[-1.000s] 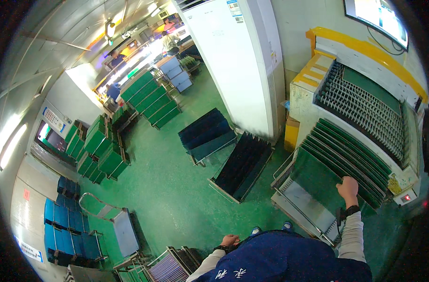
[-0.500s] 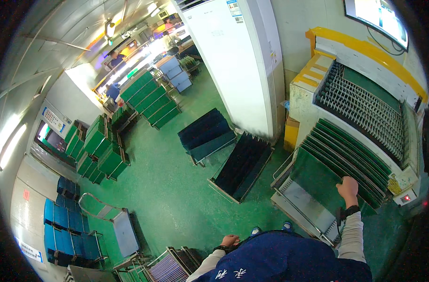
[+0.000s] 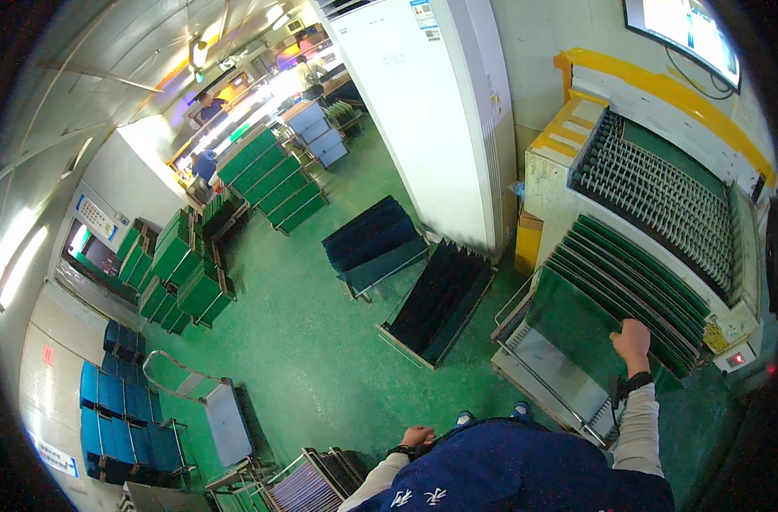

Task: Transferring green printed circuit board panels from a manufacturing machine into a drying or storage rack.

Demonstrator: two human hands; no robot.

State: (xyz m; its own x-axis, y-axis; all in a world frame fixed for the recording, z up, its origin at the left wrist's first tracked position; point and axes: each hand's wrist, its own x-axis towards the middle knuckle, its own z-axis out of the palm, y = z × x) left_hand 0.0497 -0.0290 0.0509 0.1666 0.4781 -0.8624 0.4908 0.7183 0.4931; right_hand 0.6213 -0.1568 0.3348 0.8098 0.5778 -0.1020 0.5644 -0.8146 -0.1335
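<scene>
My right hand is closed on the upper edge of a green panel, the front one in a wire rack at the right. Behind that panel several more dark green panels stand slanted in a row. Across the front of the rack runs a metal rail, and a pale sheet-like surface shows below the panel. My left hand hangs curled beside the blue apron, away from the rack, with nothing visible in it.
A machine with rows of metal rollers stands behind the rack. Two racks of dark panels sit on the floor ahead, near a tall white cabinet. Stacked green racks and a trolley stand left. People work far off.
</scene>
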